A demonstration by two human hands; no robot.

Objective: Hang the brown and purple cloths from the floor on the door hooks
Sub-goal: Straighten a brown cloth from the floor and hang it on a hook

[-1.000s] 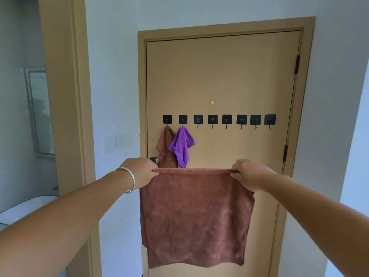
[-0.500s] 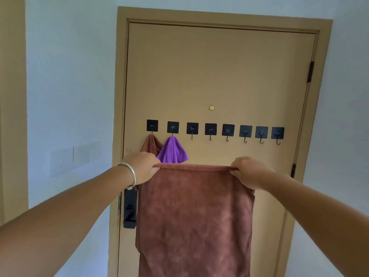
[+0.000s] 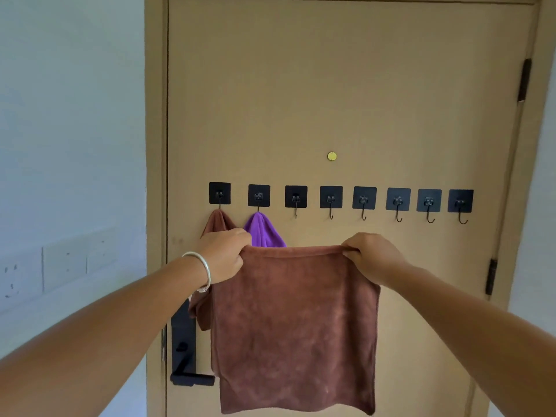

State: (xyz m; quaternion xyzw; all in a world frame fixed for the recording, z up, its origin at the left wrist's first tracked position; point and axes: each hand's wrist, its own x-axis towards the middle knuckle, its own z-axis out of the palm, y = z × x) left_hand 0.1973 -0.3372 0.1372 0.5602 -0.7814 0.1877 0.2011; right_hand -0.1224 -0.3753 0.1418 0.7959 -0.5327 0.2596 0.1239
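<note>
I hold a brown cloth [image 3: 294, 326] spread flat in front of a tan door [image 3: 331, 100]. My left hand [image 3: 224, 254] pinches its top left corner and my right hand [image 3: 371, 255] pinches its top right corner. A row of several black square hooks [image 3: 331, 197] runs across the door just above the cloth's top edge. Another brown cloth [image 3: 215, 222] hangs from the leftmost hook, and a purple cloth [image 3: 261, 231] hangs from the second hook. Both are partly hidden behind my left hand and the held cloth. The other hooks are bare.
A black door handle [image 3: 188, 356] sits low on the door's left edge, partly behind the cloth. A brass peephole [image 3: 332, 156] is above the hooks. White wall switches and a socket [image 3: 60, 263] are on the left wall. Black hinges [image 3: 523, 79] line the right edge.
The view has closed in on the door and tilted up. The held brown cloth now sits nearer the hooks, its top edge just below them. Both hands keep their pinch on the corners.
</note>
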